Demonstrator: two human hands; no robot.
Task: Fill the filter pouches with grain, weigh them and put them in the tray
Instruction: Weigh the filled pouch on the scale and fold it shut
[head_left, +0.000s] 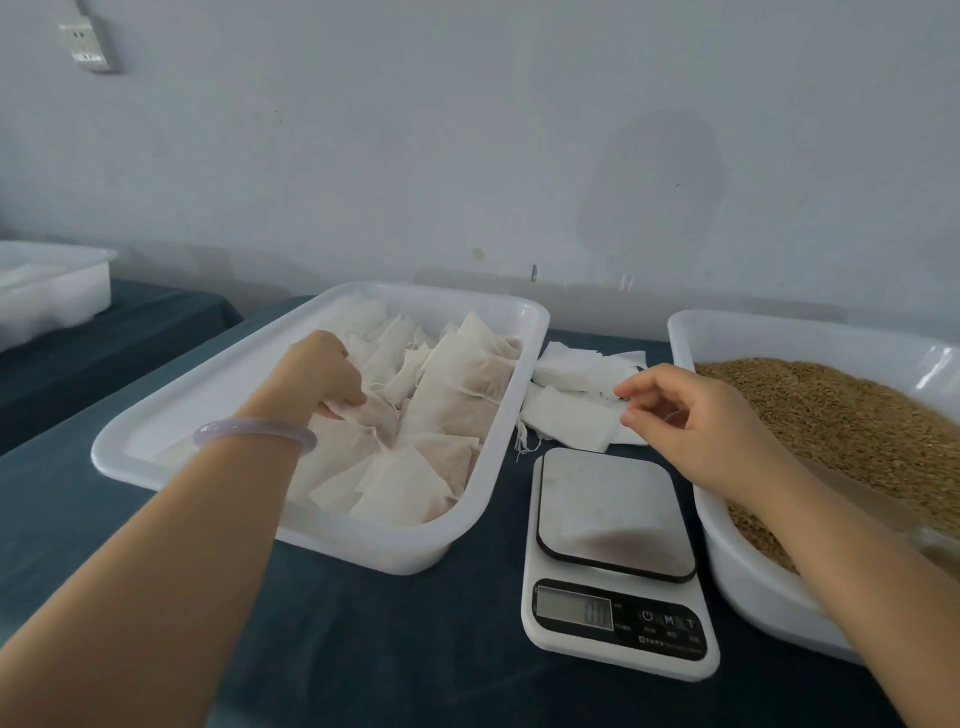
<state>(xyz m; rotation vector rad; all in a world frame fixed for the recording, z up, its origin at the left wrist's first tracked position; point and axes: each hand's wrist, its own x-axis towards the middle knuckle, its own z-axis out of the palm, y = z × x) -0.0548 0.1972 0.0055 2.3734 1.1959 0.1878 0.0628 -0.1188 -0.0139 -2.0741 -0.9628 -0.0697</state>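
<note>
Scale (615, 525): centre-front of worktop (363, 649); display shows digits.
Tray (218, 395): just L of scale, packed w/ filled pouches.
L hand (322, 376): inside tray, far-L of scale; fingers curled round a filled pouch (374, 421); bangle (254, 434) on wrist.
Empty pouches (571, 415): loose pile just behind scale.
R hand (696, 421): behind-R of scale; fingers loosely curled, tips at pile edge; whether it grips cannot be told.
Grain (831, 415): in tub (753, 332) R of scale.
</note>
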